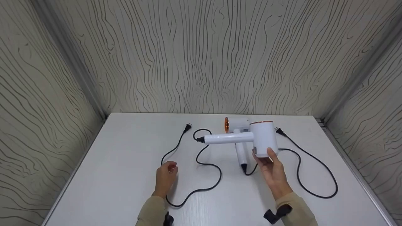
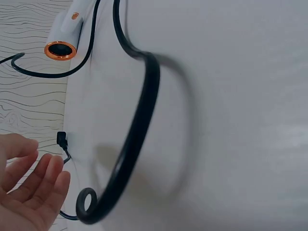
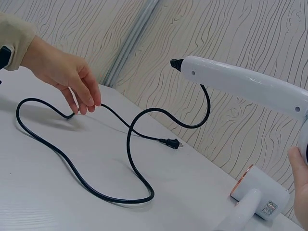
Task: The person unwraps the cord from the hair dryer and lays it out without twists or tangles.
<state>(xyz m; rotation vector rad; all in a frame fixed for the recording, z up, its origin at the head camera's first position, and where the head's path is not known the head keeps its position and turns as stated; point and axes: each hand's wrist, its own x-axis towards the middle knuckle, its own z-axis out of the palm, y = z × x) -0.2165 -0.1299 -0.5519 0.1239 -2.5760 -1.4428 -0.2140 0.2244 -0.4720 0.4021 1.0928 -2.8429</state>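
My right hand (image 1: 273, 175) holds a white hair dryer (image 1: 228, 138) by its barrel, raised above the table, its handle pointing left. A copper-coloured ring edges the top of the barrel. From the handle end a black cord (image 3: 72, 166) winds across the table to a two-pin plug (image 3: 171, 143). Beside that cord is my left hand (image 1: 165, 179), fingers loosely bent, with no grip on the cord visible; in the left wrist view the fingers (image 2: 45, 180) and thumb stand apart. Behind the raised dryer lies a second white hair dryer (image 3: 262, 192), partly hidden.
The second dryer's cord (image 1: 333, 175) loops over the right side of the white table (image 1: 119, 141), ending in another plug (image 1: 280, 131). Wood-patterned panels (image 1: 194, 56) rise behind the table and at both sides.
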